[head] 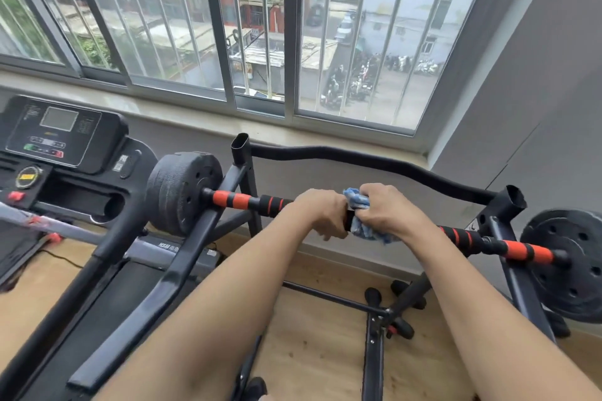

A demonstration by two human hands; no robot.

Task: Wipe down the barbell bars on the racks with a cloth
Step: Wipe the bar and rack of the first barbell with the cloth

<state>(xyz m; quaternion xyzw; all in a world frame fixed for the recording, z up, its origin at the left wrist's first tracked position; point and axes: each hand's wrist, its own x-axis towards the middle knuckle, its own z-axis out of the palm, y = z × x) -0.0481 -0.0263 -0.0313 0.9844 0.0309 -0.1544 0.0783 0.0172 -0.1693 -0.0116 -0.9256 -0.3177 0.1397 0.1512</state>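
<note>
A barbell bar [250, 201] with red and black grips lies across a black rack [242, 153], slanting down to the right. Black weight plates sit on both ends, one on the left [180, 194] and one on the right [566, 265]. My left hand [321, 213] grips the bar near its middle. Right beside it, my right hand [389, 210] holds a crumpled blue and white cloth [361, 231] wrapped round the bar. The stretch of bar under both hands is hidden.
A treadmill [62, 137] with its console stands close on the left, its handle running beside the rack. A curved black rail [358, 156] joins the rack's uprights behind the bar. Beyond are a window sill and barred window; a grey wall is at the right. Wooden floor lies below.
</note>
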